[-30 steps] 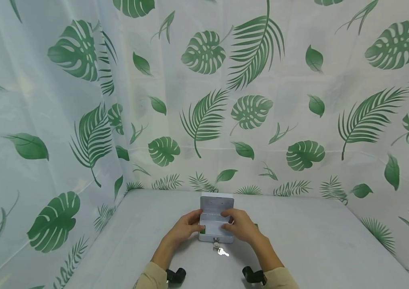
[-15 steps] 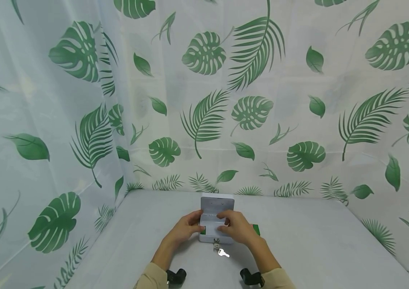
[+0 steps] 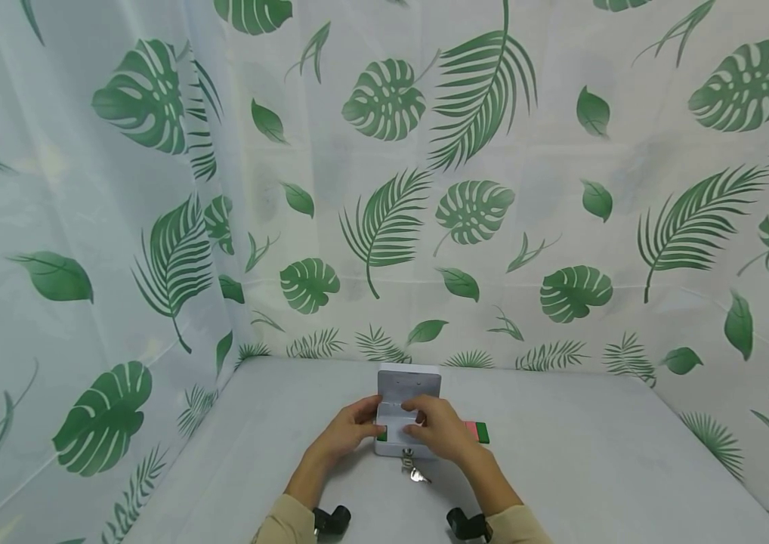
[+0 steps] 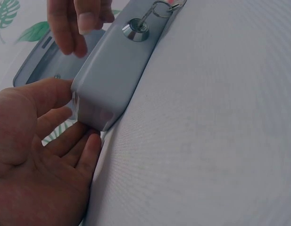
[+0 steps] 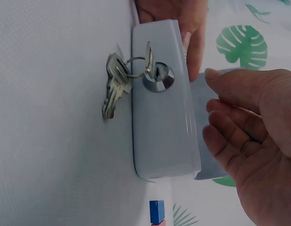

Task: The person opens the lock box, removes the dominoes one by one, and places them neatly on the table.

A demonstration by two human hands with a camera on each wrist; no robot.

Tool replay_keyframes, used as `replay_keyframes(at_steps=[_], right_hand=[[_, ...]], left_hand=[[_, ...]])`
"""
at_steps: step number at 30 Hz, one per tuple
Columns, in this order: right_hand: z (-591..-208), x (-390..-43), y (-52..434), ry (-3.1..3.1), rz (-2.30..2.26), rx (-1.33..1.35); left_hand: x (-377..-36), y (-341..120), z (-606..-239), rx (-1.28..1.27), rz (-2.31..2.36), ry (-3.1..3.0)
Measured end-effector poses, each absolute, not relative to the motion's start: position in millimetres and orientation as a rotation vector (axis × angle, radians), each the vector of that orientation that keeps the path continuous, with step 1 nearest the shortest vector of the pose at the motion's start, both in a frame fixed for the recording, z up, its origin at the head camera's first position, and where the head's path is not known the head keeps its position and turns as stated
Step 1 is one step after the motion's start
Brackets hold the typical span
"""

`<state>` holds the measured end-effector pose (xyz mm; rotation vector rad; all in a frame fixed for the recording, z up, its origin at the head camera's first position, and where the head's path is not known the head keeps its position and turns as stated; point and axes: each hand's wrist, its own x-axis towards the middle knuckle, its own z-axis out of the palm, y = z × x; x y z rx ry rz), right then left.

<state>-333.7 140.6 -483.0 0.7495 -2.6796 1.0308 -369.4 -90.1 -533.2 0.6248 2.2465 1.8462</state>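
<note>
- Our right hand (image 3: 440, 432) hangs over the open box (image 3: 406, 438), fingers (image 5: 230, 120) loosely bent and reaching down past the front wall toward the inside; we see nothing between them, so we take it as relaxed and holding nothing.
- Our left hand (image 3: 347, 432) braces the box at its left corner: thumb on the front edge, fingers (image 4: 72, 143) laid straight along the side wall, pressing rather than wrapping.
- Box lies directly beneath and just ahead of the right hand, so the reach is downward and slightly away from us. Its long axis runs left to right across us, and the lid (image 3: 409, 384) stands raised at the far side.
- Both hands are at the box; the right one is the nearer to its opening, the left only to its outer wall.
- A key (image 5: 149, 61) sits in the lock (image 5: 158, 77) on the front wall, facing us, with spare keys (image 5: 113, 84) hanging from its ring onto the table (image 3: 595, 453).
- Just right of the box, partly behind the right hand, lie small red and green blocks (image 3: 476, 431); the right wrist view also shows a blue block (image 5: 156, 211) there.
- A leaf-print curtain (image 3: 384, 189) closes in the table behind and at both sides.
</note>
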Motion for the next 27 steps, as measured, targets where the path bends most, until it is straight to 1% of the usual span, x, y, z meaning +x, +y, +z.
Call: replay_keyframes(at_steps=[27], right_hand=[[-491.7, -337.5, 131.4, -2.697, 1.04, 0.834]], left_hand=[[-367.5, -90.1, -532.6, 0.59, 1.849, 2.239]])
